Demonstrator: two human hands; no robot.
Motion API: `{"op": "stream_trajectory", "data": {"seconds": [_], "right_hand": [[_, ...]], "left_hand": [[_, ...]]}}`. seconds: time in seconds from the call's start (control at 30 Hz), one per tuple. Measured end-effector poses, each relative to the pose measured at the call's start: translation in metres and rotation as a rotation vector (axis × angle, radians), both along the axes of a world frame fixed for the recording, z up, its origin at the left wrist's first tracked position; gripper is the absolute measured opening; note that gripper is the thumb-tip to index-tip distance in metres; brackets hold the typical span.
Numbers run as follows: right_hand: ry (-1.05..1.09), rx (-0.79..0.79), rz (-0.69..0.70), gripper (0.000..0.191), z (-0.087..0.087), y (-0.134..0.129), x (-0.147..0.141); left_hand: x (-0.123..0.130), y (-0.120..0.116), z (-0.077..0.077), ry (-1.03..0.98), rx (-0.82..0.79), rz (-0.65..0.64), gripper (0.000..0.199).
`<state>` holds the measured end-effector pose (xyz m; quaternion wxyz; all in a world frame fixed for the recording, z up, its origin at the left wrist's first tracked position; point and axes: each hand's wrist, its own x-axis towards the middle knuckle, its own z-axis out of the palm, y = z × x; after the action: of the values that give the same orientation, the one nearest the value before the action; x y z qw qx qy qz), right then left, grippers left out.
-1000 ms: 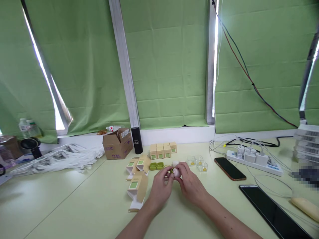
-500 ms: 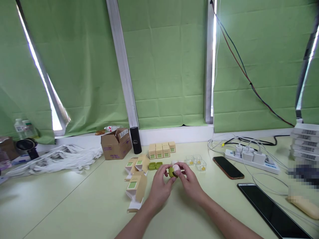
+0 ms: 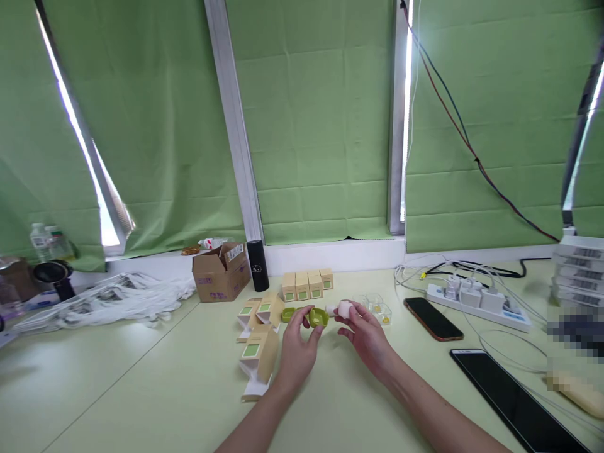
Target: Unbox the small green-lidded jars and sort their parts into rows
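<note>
My left hand (image 3: 298, 355) pinches a small olive-green case (image 3: 319, 318) between thumb and fingertips, its hollow inside turned towards me. Just to the right, my right hand (image 3: 368, 343) grips a small pale pinkish-white rounded piece (image 3: 345, 308), apart from the case. Another small green case (image 3: 287, 314) lies on the table, partly hidden behind my left fingers. Beyond my right hand sit several clear plastic cups (image 3: 384, 314) with small yellow bits inside. A small white item (image 3: 329, 310) shows between my hands, too small to name.
Left of my hands lie unfolded tan cartons (image 3: 259, 353); several small closed boxes (image 3: 302, 287) stand behind. Further back are a cardboard box (image 3: 219, 277) and a black cylinder (image 3: 257, 265). To the right are a phone (image 3: 433, 318), a tablet (image 3: 509, 396) and a power strip (image 3: 479, 307).
The white piece has come out of the green case. My right hand has moved right with it, while my left hand keeps the case.
</note>
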<state>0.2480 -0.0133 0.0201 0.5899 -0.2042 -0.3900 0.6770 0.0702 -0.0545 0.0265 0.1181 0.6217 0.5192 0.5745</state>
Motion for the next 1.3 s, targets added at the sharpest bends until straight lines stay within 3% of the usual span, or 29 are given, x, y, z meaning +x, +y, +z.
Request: {"op": "stream_trajectory", "data": {"seconds": [0.27,0.4,0.6,0.87,1.3], "right_hand": [[-0.169,0.128,-0.133,0.049,0.0,0.007,0.005],[-0.417,0.228,-0.358,0.053,-0.002,0.017,0.01],[-0.915,0.543,-0.686,0.036,-0.013,0.027,0.024],[-1.327,0.878,-0.672,0.045,-0.033,0.034,0.023],[-1.512,0.954,-0.676,0.042,-0.04,0.047,0.015]], "left_hand": [[-0.003,0.002,-0.002,0.008,-0.015,0.048,0.04],[-0.004,0.004,-0.004,0.017,-0.013,0.066,0.04],[-0.003,0.004,-0.004,0.026,0.005,0.07,0.039],[-0.001,0.0,0.001,0.046,0.006,0.075,0.037],[0.001,0.0,0.002,0.042,0.013,0.083,0.036]]}}
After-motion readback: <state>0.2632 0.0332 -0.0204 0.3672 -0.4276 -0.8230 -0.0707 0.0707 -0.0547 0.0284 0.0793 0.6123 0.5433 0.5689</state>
